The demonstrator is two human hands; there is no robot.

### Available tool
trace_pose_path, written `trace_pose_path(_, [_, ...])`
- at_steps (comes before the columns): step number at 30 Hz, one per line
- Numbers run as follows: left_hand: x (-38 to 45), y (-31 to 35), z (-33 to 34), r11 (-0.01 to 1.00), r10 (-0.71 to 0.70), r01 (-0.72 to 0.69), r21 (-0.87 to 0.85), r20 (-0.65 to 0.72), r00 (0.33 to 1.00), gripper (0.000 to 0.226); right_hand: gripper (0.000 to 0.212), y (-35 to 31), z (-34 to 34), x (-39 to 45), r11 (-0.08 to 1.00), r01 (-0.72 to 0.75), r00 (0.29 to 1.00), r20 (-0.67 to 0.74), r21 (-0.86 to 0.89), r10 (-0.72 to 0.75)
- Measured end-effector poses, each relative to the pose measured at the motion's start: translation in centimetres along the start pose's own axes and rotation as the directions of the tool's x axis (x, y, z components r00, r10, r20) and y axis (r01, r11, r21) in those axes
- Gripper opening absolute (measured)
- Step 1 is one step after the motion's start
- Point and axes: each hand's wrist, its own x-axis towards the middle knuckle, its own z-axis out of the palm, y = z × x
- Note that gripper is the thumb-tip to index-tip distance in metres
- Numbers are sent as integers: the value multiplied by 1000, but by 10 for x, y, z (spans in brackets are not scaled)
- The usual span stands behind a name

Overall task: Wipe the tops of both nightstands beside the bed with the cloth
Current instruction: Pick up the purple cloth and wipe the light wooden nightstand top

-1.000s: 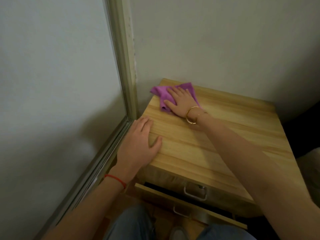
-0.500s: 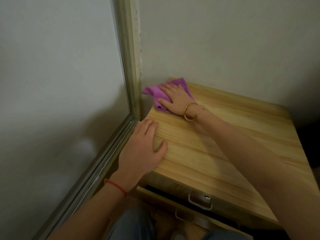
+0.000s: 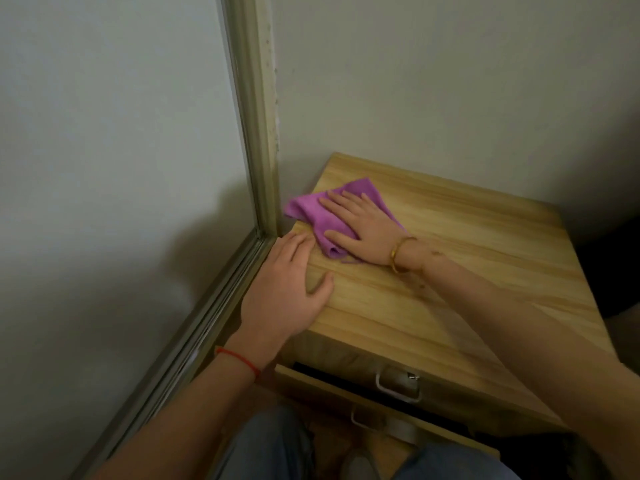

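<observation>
Pale wood grain runs across the top of the light wooden nightstand (image 3: 467, 271), which stands in a corner of plain white wall (image 3: 450, 81). Left of the nightstand, a dull metal-framed sliding panel (image 3: 258, 133) meets the wall, its track running along the floor. On the nightstand's far left corner lies the crumpled purple cloth (image 3: 317, 216), one edge hanging just past the top. The right hand (image 3: 360, 226), a gold bangle (image 3: 398, 252) at its wrist, presses flat on the cloth with straight fingers. The left hand (image 3: 287, 292), a red string (image 3: 239, 360) at its wrist, rests open and flat on the nightstand's near left edge. Below the top, a drawer (image 3: 346, 393) with a metal handle stands slightly open.
</observation>
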Motion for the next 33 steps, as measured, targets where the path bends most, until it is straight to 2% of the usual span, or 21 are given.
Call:
trace_pose_path(2, [-1, 0, 0, 1000, 2, -2, -12, 0, 1000, 67, 81, 30, -7, -7, 992, -123, 992, 4, 0, 123])
trace_pose_path(4, [-2, 0, -1, 1000, -8, 8, -17, 17, 1000, 65, 72, 66, -16, -7, 937, -349, 937, 23, -29, 349])
trace_pose_path(6, [-2, 0, -1, 1000, -15, 15, -11, 17, 1000, 64, 65, 80, -20, -9, 883, -466, 884, 15, -62, 468])
trace_pose_path(8, [-2, 1, -1, 1000, -20, 20, -6, 12, 1000, 64, 65, 62, -16, -16, 899, -433, 901, -3, -62, 434])
trace_pose_path(11, [-2, 1, -1, 1000, -9, 9, 14, -3, 1000, 64, 70, 10, -9, -46, 972, -234, 972, -15, -15, 233])
trace_pose_path(13, [-3, 2, -2, 999, -4, 4, 35, 3, 1000, 64, 73, -5, -9, -69, 990, -138, 990, 0, -1, 138])
trace_pose_path(14, [-3, 2, -3, 999, -3, 2, 42, 5, 1000, 65, 75, -1, -10, -74, 991, -136, 991, 7, -8, 136])
trace_pose_path(16, [-3, 2, -3, 999, -5, 4, 51, 17, 1000, 66, 80, 22, -15, -78, 970, -243, 970, 4, -15, 243])
trace_pose_path(18, [-3, 2, -4, 999, -12, 11, 51, 33, 999, 67, 72, 44, -20, -79, 915, -402, 916, 6, -28, 402])
trace_pose_path(20, [-4, 2, -5, 999, -17, 15, 48, 36, 999, 68, 66, 42, -19, -82, 897, -440, 898, 2, -47, 440])
trace_pose_path(22, [-4, 3, -6, 999, -14, 12, 47, 31, 999, 67, 70, 16, -15, -95, 930, -365, 931, 5, -40, 366])
trace_pose_path(24, [-4, 4, -7, 999, -7, 6, 49, 28, 1000, 66, 72, -18, -12, -115, 973, -230, 973, -1, -25, 230])
trace_pose_path(27, [-4, 6, -9, 999, -2, 0, 54, 30, 1000, 64, 69, -44, -12, -147, 993, -121, 993, 15, 0, 121])
trace_pose_path(29, [-5, 7, -9, 998, -2, -1, 69, 44, 999, 64, 71, -30, -16, -157, 987, -158, 987, 22, -2, 158])
trace_pose_path(33, [-4, 9, -10, 996, 12, -19, 93, 67, 998, 63, 76, 26, -24, -159, 898, -440, 898, -4, -23, 440])
